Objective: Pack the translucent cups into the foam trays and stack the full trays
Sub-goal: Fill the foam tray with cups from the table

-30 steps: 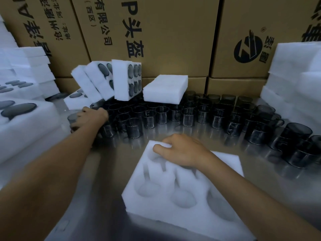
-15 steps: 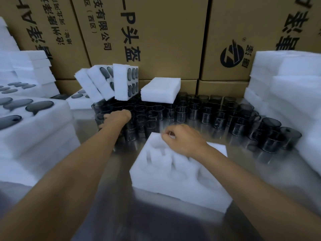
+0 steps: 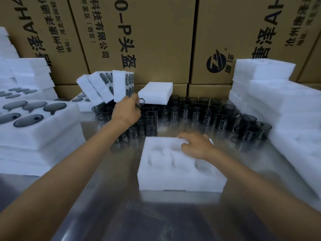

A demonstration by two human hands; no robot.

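An empty white foam tray [image 3: 175,173] with round pockets lies on the steel table in front of me. My right hand [image 3: 194,145] rests on its far edge, fingers curled over the foam. Behind it stand several dark translucent cups [image 3: 189,112] with handles, in rows across the table. My left hand [image 3: 127,110] is raised over the left end of the rows and pinches a cup's thin handle [image 3: 141,101]; the hand hides the cup's body.
Filled foam trays [image 3: 34,122] are stacked at the left. Several filled trays [image 3: 107,86] lean upright at the back, beside a flat foam block [image 3: 156,92]. Empty foam trays [image 3: 281,105] pile up at the right. Cardboard boxes [image 3: 156,40] wall off the back.
My left hand has moved from the near cups farther back and up and now pinches a cup's handle. My right hand stays on the tray's far edge. My view has shifted.
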